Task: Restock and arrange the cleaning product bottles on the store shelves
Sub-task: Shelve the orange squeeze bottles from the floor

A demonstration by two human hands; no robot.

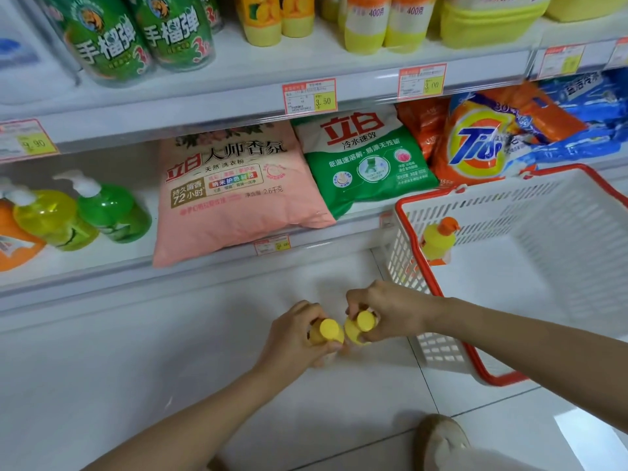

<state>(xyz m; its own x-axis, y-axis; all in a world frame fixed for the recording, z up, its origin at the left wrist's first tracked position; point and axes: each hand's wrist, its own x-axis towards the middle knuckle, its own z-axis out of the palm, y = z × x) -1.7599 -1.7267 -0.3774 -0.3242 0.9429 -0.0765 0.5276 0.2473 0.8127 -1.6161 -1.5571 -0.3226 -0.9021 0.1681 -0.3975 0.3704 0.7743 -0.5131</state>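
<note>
Your left hand (299, 334) wraps round the left yellow bottle (328, 329), fingers curled below its cap. Your right hand (387, 311) grips the right yellow bottle (360, 322) from the far side, fingertips over its top. The two bottles sit side by side between your hands, nearly touching, low on the white surface near you, just left of the basket (530, 202). Each shows a round yellow cap and yellow shoulders; your hands hide their bodies. Inside the basket, by its left wall, an orange-capped bottle (436, 241) stands.
</note>
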